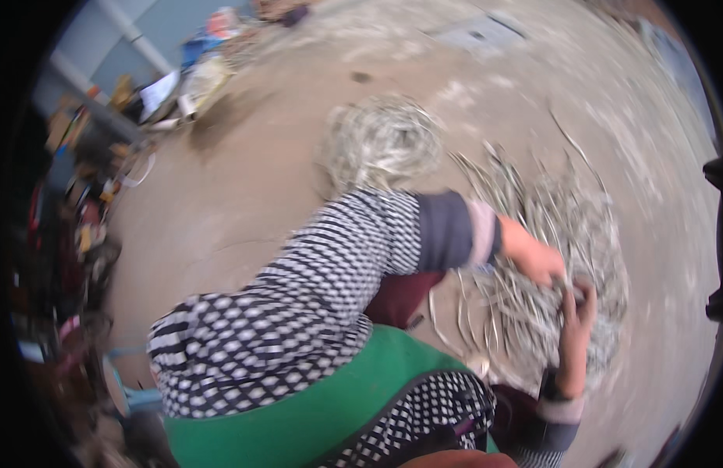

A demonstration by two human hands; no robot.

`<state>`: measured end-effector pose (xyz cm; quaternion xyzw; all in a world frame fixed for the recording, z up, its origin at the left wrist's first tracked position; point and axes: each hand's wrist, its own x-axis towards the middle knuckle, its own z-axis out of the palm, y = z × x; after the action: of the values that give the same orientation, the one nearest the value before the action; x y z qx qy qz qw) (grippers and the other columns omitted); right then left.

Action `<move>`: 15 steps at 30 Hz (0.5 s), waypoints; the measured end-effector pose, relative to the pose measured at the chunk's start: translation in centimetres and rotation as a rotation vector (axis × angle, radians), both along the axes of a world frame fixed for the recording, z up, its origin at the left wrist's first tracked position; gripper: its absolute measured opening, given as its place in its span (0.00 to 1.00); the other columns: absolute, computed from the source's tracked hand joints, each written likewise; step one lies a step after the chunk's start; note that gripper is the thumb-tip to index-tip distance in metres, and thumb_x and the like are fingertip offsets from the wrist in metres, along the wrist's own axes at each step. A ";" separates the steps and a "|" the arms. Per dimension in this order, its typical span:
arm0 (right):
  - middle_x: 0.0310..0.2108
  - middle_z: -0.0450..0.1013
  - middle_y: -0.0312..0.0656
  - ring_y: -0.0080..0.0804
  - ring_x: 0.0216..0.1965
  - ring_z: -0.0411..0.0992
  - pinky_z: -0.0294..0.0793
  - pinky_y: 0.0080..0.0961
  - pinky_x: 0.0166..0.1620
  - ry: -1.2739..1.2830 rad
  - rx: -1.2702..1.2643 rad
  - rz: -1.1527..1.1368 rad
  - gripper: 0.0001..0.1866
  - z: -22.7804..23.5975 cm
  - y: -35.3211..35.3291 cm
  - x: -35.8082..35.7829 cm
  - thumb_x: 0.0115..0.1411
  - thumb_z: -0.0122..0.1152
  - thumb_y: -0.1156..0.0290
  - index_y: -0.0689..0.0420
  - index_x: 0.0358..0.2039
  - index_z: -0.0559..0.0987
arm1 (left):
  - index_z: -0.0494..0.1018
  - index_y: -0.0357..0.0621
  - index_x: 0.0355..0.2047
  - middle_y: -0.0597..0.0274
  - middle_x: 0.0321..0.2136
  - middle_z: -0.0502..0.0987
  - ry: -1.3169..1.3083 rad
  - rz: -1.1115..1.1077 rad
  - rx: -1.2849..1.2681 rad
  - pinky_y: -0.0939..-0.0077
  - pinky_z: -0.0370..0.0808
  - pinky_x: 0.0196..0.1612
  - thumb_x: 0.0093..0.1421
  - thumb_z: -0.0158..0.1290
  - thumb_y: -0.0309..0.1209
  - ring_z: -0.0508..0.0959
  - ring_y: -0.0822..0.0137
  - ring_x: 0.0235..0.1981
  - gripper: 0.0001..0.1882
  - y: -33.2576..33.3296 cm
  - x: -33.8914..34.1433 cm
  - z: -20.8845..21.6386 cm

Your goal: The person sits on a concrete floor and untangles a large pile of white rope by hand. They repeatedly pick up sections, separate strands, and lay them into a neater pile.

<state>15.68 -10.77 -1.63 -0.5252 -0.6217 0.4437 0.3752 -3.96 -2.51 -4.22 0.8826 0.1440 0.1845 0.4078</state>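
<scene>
A wide, loose heap of long, pale grey-green strands (533,207) lies on the floor at my right. Over its middle, my left hand (535,259) reaches across from the left with its fingers closed, seemingly round some of the strands. Just below and to the right is my right hand (577,313), its thumb and fingers curled upward towards the left one. The fingertips almost meet, and blur hides what lies between them. A rounded bundle of similar strands (385,140) sits on the floor beyond my left sleeve, apart from the heap.
Mixed clutter (84,195) lines the left side along a blue-grey wall. A light blue stool or chair frame (135,398) stands at the lower left. A square cover (482,35) is set in the concrete floor (252,179) at the far end.
</scene>
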 end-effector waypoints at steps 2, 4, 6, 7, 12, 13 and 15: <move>0.40 0.65 0.38 0.17 0.29 0.63 0.65 0.16 0.31 -0.062 -0.018 -0.041 0.20 -0.1 -0.3 -0.6 0.61 0.54 0.73 0.61 0.53 0.63 | 0.73 0.35 0.36 0.44 0.30 0.76 0.020 0.012 -0.025 0.63 0.72 0.36 0.59 0.49 0.35 0.76 0.53 0.31 0.14 0.1 -0.6 0.3; 0.43 0.64 0.38 0.19 0.32 0.65 0.68 0.17 0.34 0.000 -0.024 0.065 0.24 0.1 -0.3 -0.6 0.61 0.55 0.74 0.61 0.56 0.60 | 0.72 0.35 0.36 0.45 0.28 0.75 0.071 0.036 0.018 0.63 0.71 0.36 0.60 0.50 0.36 0.75 0.53 0.30 0.14 0.2 -1.0 0.8; 0.44 0.65 0.40 0.20 0.36 0.67 0.70 0.17 0.37 0.120 0.004 0.106 0.28 0.3 -0.4 -0.3 0.59 0.56 0.76 0.61 0.58 0.58 | 0.72 0.37 0.36 0.50 0.26 0.74 0.076 0.051 -0.024 0.65 0.70 0.35 0.60 0.49 0.34 0.74 0.56 0.29 0.11 0.0 -1.2 1.6; 0.45 0.65 0.41 0.20 0.37 0.67 0.70 0.17 0.37 0.177 0.072 0.163 0.29 0.5 -0.3 -0.2 0.59 0.57 0.76 0.61 0.58 0.57 | 0.72 0.38 0.35 0.55 0.25 0.74 0.041 0.046 -0.069 0.68 0.70 0.33 0.61 0.48 0.33 0.73 0.63 0.27 0.11 -0.1 -1.3 2.1; 0.55 0.61 0.48 0.25 0.43 0.68 0.70 0.19 0.40 0.028 0.171 0.098 0.38 1.4 -0.2 0.2 0.57 0.61 0.72 0.61 0.62 0.51 | 0.72 0.35 0.33 0.64 0.22 0.72 0.173 0.133 -0.210 0.76 0.70 0.30 0.63 0.47 0.32 0.71 0.74 0.24 0.11 -0.8 -1.1 3.6; 0.56 0.61 0.50 0.27 0.43 0.69 0.71 0.19 0.39 -0.002 0.228 0.100 0.39 1.4 -0.2 -0.1 0.56 0.62 0.71 0.63 0.62 0.51 | 0.72 0.36 0.33 0.64 0.22 0.72 0.160 0.113 -0.211 0.77 0.70 0.30 0.63 0.47 0.32 0.71 0.74 0.24 0.11 -0.8 -1.0 3.7; 0.58 0.58 0.53 0.30 0.47 0.68 0.72 0.19 0.40 -0.079 0.235 0.148 0.41 1.2 -0.3 -0.5 0.56 0.62 0.71 0.62 0.63 0.49 | 0.72 0.36 0.33 0.65 0.22 0.72 0.163 0.106 -0.230 0.77 0.70 0.30 0.64 0.47 0.32 0.71 0.75 0.24 0.10 -0.7 -0.9 3.7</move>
<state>15.17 -11.04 -0.39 -0.4473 -0.7207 0.3732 0.3758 -4.90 -3.18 -0.55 0.8332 0.2433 0.1161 0.4829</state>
